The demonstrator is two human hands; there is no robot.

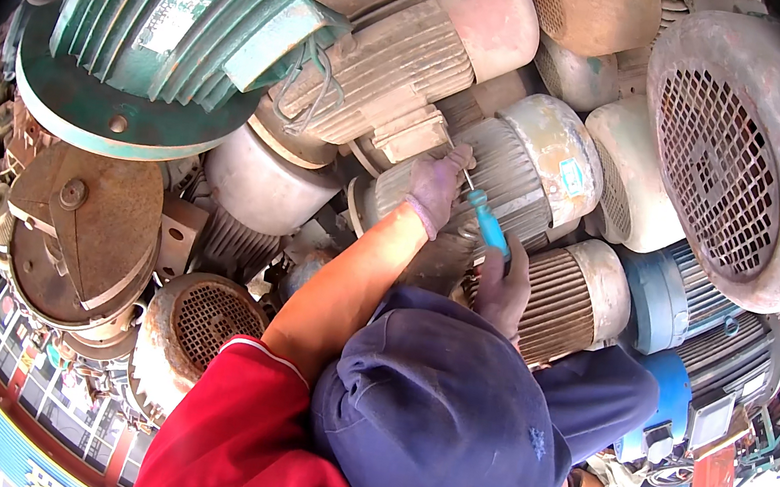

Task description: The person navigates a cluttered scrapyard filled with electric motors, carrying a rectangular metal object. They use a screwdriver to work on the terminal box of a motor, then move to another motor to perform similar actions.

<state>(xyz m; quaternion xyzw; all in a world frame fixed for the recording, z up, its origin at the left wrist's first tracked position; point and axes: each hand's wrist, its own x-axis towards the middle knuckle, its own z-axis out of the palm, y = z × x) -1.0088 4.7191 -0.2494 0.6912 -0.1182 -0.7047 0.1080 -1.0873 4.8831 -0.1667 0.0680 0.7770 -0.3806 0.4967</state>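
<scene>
My left hand (435,188), in a mauve-grey glove, reaches in among old electric motors. Its bent fingers close at the thin metal shaft of a screwdriver; whether they also pinch something small is hidden. The screwdriver's turquoise handle (489,223) slants down to the right into my right hand (505,291), which grips the handle's end and shows only in part. Just left of the fingers is a small tan terminal box (410,133) on a dusty finned motor (388,57). A grey motor with a stained, pale end cover (549,156) lies beside the screwdriver.
A large green flanged motor (171,19) stands at upper left. At upper right is a big grey motor with a mesh fan cover (713,171). Blue motors (669,300) lie at right. A rounded dark blue cloth shape (445,413) hides much of the lower middle.
</scene>
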